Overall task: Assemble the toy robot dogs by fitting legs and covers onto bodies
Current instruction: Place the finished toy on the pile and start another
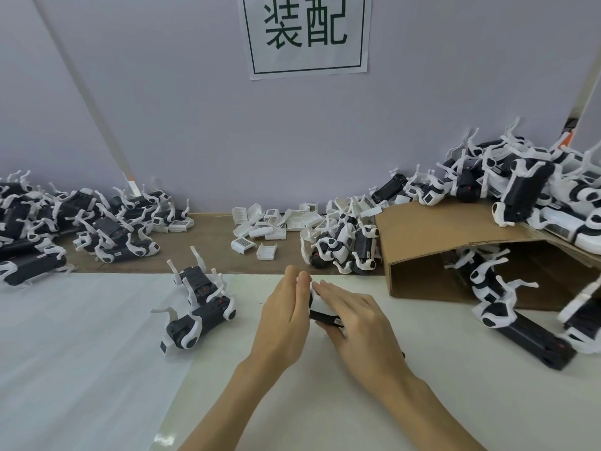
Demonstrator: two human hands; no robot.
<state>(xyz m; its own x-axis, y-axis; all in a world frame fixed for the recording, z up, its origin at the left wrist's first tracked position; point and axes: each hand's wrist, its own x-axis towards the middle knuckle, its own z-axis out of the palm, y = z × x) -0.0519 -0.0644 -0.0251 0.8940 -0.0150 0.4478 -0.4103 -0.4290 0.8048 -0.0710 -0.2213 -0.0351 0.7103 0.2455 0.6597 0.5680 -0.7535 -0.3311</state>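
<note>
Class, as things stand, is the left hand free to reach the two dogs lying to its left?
Probably not yet: the left hand presses the body with the right hand. The table toward the dogs looks bare.

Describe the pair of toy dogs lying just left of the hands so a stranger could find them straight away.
Start at the white table in front of the purple wall. Left of the hands, two black-and-white toy dogs lie on their backs, white legs in the air. Unlike the heaps further back, they lie apart on the white surface.

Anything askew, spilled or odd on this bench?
Yes. The cardboard box lies tipped on its side, with toy dogs spilling out of its open mouth onto the table and more heaped on top of it. Loose white covers lie scattered along the wall.
</note>
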